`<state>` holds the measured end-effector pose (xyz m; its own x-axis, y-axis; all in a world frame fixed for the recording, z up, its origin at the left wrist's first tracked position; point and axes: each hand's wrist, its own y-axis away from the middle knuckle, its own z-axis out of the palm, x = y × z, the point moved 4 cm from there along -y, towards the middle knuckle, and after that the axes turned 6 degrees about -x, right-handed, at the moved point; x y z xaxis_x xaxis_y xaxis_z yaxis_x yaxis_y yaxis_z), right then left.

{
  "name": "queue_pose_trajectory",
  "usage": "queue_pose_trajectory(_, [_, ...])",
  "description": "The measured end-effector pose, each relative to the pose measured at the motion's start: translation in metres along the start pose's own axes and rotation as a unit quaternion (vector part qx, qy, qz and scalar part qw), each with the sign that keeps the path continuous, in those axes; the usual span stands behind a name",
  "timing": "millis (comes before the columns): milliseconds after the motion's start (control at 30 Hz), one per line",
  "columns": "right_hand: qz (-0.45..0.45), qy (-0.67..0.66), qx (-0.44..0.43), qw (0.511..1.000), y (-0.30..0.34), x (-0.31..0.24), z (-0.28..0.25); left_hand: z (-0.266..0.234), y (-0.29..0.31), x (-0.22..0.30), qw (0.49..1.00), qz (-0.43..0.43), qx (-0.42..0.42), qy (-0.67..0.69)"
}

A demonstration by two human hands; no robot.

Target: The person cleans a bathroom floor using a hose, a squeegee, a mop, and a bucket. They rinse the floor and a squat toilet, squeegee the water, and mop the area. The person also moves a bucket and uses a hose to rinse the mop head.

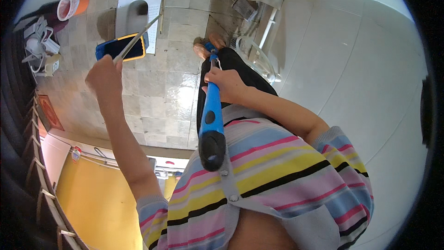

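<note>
My left hand (105, 75) is closed around a thin, pale rod (141, 37) at the left of the head view. The rod slants up and right, passing in front of a dark tray-like object (113, 48) with a blue and yellow rim. Whether the two are joined I cannot tell. In front of my body, my right hand (227, 84) grips a long-handled cleaning tool by its blue handle (212, 104). The handle's black end points toward my chest. Its metal shaft runs down to a blue part (211, 47) between my feet; the working end is unclear.
A squat toilet (155, 27) lies in the tiled floor (148, 83). An orange bin (82, 4) with a pale liner stands far left, near a white appliance (36, 45). A pole with a mesh head (243, 9) and white pipe (267, 28) are beside the right wall (342, 41).
</note>
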<state>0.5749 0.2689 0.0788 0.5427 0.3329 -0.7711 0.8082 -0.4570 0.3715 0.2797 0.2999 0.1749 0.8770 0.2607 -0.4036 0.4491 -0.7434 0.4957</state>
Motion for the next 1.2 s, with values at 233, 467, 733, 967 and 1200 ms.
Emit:
queue_pose_trajectory(233, [-0.056,0.013,-0.050,0.997,0.005,-0.020,0.022,0.003,0.000,0.000,0.998,0.022,0.006,0.052])
queue_pose_trajectory(467, [-0.111,0.026,-0.074,0.991,-0.017,-0.015,0.024,0.002,0.007,0.025,0.997,0.060,0.056,-0.004])
queue_pose_trajectory(733, [-0.109,0.029,-0.035,0.993,-0.028,-0.020,0.013,0.015,0.010,-0.001,0.996,0.039,0.049,0.067])
queue_pose_trajectory(967, [-0.092,0.007,0.018,0.996,-0.019,-0.023,0.003,0.006,-0.009,-0.022,0.994,0.026,0.099,0.042])
queue_pose_trajectory(1200, [-0.102,0.019,-0.089,0.991,-0.007,-0.043,0.040,0.024,-0.012,-0.038,0.995,0.007,0.081,0.058])
